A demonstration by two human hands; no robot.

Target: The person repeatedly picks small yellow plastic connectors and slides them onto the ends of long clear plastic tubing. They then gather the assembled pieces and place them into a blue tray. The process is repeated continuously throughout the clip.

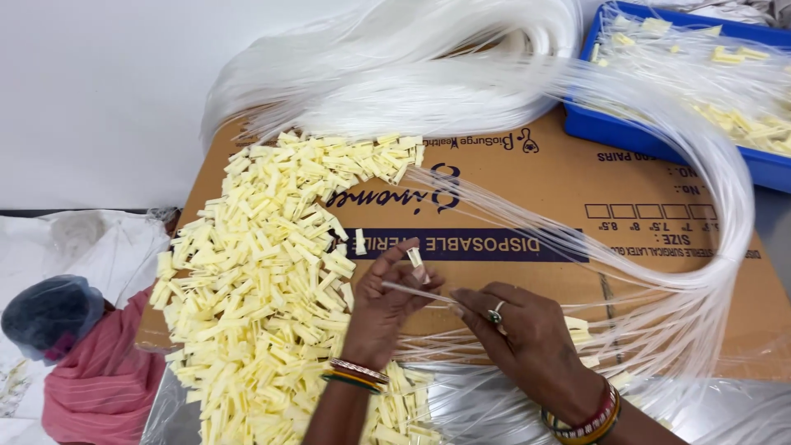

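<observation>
**One flattened carton, one printed band**

I see a brown cardboard carton [527, 189] lying flat, serving as the worktop. A dark blue rectangular label band [494, 245] with white print runs across its middle, upside down to me; dark print near its right edge.

Two hands, the left hand [386, 309] and the right hand [527, 342]. One yellow clip [416, 262] in the left grip. One big pile of yellow clips [264, 280], too many to count, left of it. One cardboard box [560, 206]. One blue tray [659, 136]. One bundle of clear tubes [428, 74].
</observation>
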